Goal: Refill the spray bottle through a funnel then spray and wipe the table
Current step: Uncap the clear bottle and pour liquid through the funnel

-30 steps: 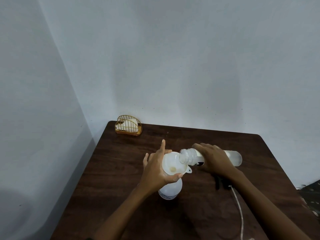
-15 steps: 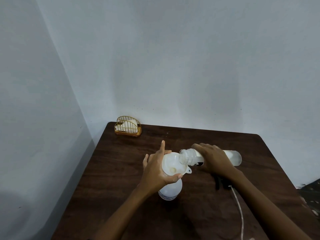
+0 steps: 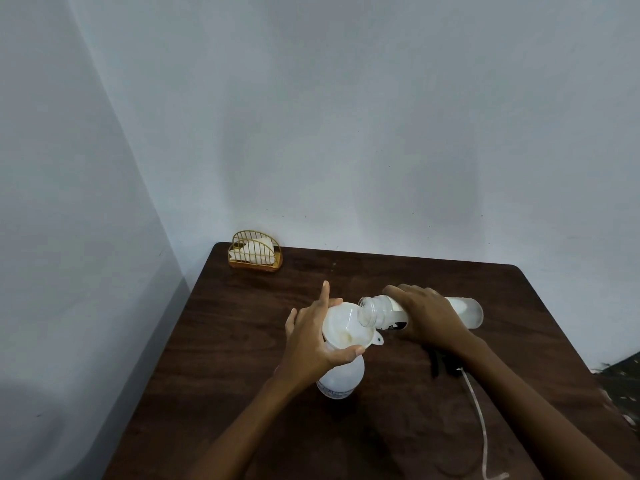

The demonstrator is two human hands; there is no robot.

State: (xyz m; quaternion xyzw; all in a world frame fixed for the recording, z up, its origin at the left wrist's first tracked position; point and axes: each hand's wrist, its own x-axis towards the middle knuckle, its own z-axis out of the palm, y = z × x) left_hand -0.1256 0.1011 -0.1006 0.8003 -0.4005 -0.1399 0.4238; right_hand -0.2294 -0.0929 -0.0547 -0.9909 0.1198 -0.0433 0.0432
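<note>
the refill step is in hand: the left hand (image 3: 311, 344) closes around the white plastic funnel (image 3: 346, 329) on the translucent spray bottle (image 3: 341, 377), the right hand (image 3: 427, 315) grips the tipped clear refill bottle (image 3: 384, 311), and next it probably needs more tilt.

gold wire napkin holder (image 3: 255, 251) with white napkins (image 3: 257, 249), far table corner

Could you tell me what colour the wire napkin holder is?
The wire napkin holder is gold, seen in the head view.
</note>
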